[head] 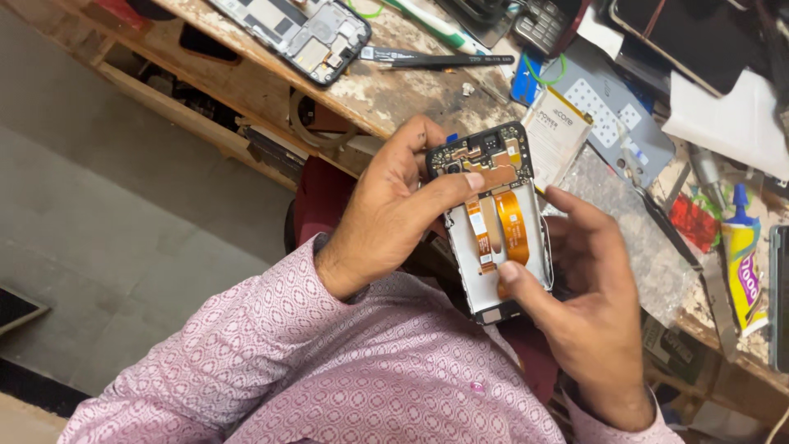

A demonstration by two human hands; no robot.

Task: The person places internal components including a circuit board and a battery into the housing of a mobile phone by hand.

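My left hand (393,215) grips the opened phone frame (493,222) at its upper end, thumb pressed across the circuit board (485,156), fingers wrapped behind. My right hand (588,292) cradles the lower edge, thumb tip closed down on the foot of the orange flex cables (511,224). The frame is held in the air above my lap, just in front of the bench edge, back side open toward me.

Risk, as I judge it: the flex ribbons are thin; a thumb dragging sideways could crease or tear one, or lift its connector. Thumb pressure on the bare board could stress small parts. The frame is only pinched at both ends, so a slip would drop it to the floor.

Farther off, on the wooden bench (378,99): a loose battery (557,131) near the frame, black tweezers (436,59), a second stripped phone (300,33), a glue tube (744,255). The clutter could snag or scratch the frame if I set it down blind.
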